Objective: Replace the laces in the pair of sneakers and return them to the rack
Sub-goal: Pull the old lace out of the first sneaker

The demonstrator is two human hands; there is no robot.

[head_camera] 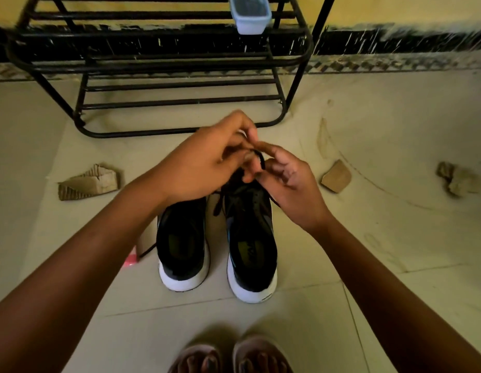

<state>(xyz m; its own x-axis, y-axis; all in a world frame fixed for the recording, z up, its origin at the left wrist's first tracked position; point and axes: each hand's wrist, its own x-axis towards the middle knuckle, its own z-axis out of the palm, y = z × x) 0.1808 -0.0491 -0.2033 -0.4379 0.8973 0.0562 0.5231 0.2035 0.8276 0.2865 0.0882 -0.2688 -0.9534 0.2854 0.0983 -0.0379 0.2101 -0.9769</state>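
1. My left hand (207,160) is curled, and its fingertips pinch the black lace (259,160) where they meet my other hand.
2. My right hand (288,181) pinches the same lace with forefinger and thumb. Its other fingers are loosely bent, palm turned up.
3. The lace arcs in a small loop between my two sets of fingertips, then drops to the right-hand sneaker (251,238) directly below them.
4. The left-hand sneaker (183,246) stands just beside it on the floor, under my left wrist, with both heels toward me.
5. The black metal rack (158,60) stands beyond my fingertips, with a pale blue plastic container (250,14) on an upper shelf.
6. A cardboard scrap (88,183) lies left of my fingers and a smaller cardboard piece (336,176) lies right of them.
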